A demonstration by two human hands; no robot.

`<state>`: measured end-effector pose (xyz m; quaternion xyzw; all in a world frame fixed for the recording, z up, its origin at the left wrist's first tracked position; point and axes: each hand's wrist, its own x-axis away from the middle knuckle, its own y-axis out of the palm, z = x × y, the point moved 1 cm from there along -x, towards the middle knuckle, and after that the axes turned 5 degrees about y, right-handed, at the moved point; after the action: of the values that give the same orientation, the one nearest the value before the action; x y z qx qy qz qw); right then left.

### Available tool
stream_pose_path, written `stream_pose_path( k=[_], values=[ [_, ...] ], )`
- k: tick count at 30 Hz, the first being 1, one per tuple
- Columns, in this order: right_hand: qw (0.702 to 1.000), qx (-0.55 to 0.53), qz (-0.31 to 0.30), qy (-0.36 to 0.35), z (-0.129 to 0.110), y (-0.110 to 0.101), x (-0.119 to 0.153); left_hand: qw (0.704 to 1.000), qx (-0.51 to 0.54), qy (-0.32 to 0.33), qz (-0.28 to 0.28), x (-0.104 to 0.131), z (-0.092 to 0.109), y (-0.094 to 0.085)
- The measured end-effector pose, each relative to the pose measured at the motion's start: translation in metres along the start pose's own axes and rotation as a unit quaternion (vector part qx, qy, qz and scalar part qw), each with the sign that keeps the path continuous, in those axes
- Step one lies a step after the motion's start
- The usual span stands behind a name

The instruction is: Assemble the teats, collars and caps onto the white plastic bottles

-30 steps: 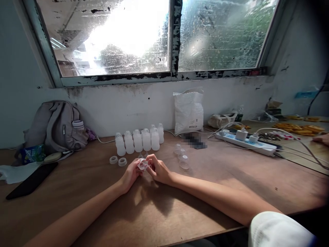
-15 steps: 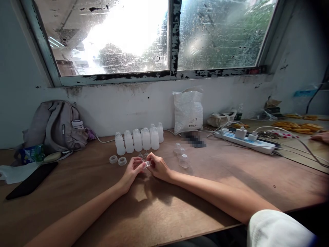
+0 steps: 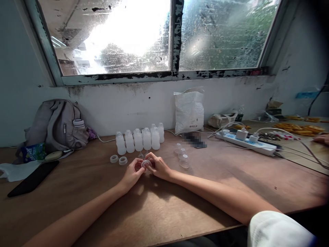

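Both my left hand (image 3: 133,174) and my right hand (image 3: 158,167) grip one translucent ring (image 3: 146,163) between their fingertips, low over the wooden table. Its round opening faces up towards me. Just beyond my fingers, clear teat-like pieces (image 3: 140,155) stand on the table, partly hidden by my hands. Several frosted white bottles (image 3: 138,140) with clear caps stand in a cluster behind them. Two loose white rings (image 3: 123,160) lie left of my left hand. To the right of my right hand sit clear domed caps (image 3: 184,162) in a short row.
A grey backpack (image 3: 58,125) and a black phone-like slab (image 3: 34,178) are on the left. A white pouch (image 3: 189,110) leans on the wall. A power strip (image 3: 246,141) with cables lies right; another person's hand (image 3: 322,138) is at the far right edge.
The ring between my hands has tilted so that its round opening now shows, where its side was visible before. The whole view has shifted slightly.
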<state>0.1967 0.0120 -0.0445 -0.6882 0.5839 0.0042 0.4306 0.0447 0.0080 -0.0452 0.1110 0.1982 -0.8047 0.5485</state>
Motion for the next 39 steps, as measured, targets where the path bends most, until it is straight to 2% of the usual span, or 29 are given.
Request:
stream_pose_path(
  k=[7,16,23,32,39],
  values=[
    [0.999,0.003,-0.013,-0.04,-0.004,-0.006,0.003,1.0,0.002,0.012,-0.003,0.001,0.003,0.0],
    [0.999,0.019,-0.011,-0.039,-0.006,-0.005,0.003,0.999,-0.022,-0.012,0.019,0.001,-0.004,-0.004],
    [0.999,0.01,-0.018,-0.036,-0.006,-0.001,0.003,0.997,-0.061,0.001,0.046,0.001,-0.005,-0.005],
    [0.999,0.007,-0.029,-0.043,-0.008,-0.004,0.002,0.997,0.018,-0.057,0.045,0.0,0.0,-0.004],
    [0.999,-0.014,-0.03,-0.016,-0.007,-0.003,0.0,0.998,-0.054,-0.015,0.026,-0.001,-0.008,-0.004]
  ],
)
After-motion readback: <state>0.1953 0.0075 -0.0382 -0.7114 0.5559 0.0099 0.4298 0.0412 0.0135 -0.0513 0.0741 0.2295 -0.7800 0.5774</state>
